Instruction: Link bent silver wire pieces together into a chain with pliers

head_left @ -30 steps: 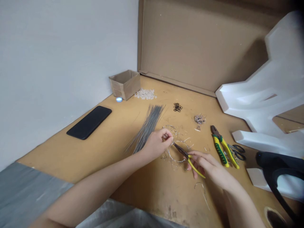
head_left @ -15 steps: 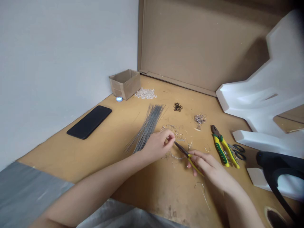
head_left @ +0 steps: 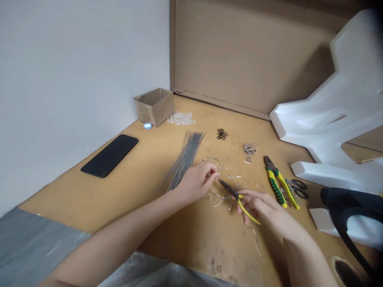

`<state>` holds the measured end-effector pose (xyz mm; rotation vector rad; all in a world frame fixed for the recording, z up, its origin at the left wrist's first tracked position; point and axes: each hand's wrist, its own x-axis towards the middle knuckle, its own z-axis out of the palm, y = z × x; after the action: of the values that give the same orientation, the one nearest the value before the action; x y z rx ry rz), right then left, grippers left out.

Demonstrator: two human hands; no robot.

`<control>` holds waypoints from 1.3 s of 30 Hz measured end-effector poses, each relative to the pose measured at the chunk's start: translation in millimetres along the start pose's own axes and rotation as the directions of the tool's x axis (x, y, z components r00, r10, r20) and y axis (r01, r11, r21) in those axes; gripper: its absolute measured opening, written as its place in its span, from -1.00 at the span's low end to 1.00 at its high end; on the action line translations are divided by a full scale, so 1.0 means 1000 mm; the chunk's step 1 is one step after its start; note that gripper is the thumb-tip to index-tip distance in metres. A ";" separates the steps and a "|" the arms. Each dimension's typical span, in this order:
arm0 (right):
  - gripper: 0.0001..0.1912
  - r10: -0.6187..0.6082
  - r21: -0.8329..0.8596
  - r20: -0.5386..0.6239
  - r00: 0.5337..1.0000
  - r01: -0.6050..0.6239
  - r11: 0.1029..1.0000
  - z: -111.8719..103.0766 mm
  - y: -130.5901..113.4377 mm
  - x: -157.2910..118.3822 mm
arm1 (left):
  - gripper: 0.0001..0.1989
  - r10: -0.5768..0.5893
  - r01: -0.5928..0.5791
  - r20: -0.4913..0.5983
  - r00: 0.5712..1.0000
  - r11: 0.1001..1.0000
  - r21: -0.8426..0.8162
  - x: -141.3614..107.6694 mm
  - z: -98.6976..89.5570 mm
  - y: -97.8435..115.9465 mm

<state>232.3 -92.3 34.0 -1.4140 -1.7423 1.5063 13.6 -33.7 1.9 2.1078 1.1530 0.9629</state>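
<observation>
My right hand (head_left: 257, 205) grips the yellow handles of long-nose pliers (head_left: 231, 189), their dark jaws pointing up and left. The jaw tips are close to the fingertips of my left hand (head_left: 200, 179), which are pinched together; what they hold is too small to make out. A bundle of thin grey wires (head_left: 185, 159) lies just behind and left of my left hand. Bent silvery wire pieces (head_left: 221, 197) are scattered around and beneath both hands. Two more wire bits (head_left: 255, 239) lie nearer the front edge.
To the right are green-and-yellow pliers (head_left: 277, 181), scissors (head_left: 299, 188) and white foam (head_left: 317, 119). Farther back sit a wire cluster (head_left: 250, 148), black rings (head_left: 222, 134), small clear pieces (head_left: 181, 118) and a cardboard box (head_left: 154, 107). A black phone (head_left: 110, 155) lies left, by the wall.
The plier tips have come slightly away from my left fingertips, and the handles look a little more spread. My left hand stays pinched in nearly the same place. The view has shifted slightly.
</observation>
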 end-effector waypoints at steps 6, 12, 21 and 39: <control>-0.69 -0.018 -0.190 -0.052 0.999 0.008 0.982 0.004 -0.007 0.002 | -0.91 -0.046 0.047 0.020 0.999 0.996 -0.081 0.000 -0.001 0.003; -0.70 -0.038 -0.448 -0.105 0.994 -0.013 0.894 0.008 -0.018 0.001 | -0.92 -0.129 0.125 -0.007 0.992 0.967 -0.221 0.000 0.003 0.000; -0.69 -0.036 -0.425 -0.092 0.995 -0.007 0.905 0.010 -0.018 0.003 | -0.93 -0.144 0.140 0.009 0.990 0.945 -0.295 0.000 0.003 0.001; -0.65 -0.110 -0.665 -0.184 0.977 -0.041 0.746 0.018 -0.017 0.001 | -0.94 -0.204 0.183 -0.007 0.979 0.896 -0.405 0.001 0.011 -0.007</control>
<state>210.2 -97.9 43.4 -1.7696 -2.2624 0.6588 18.8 -30.9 -9.8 1.6180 1.0575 1.0585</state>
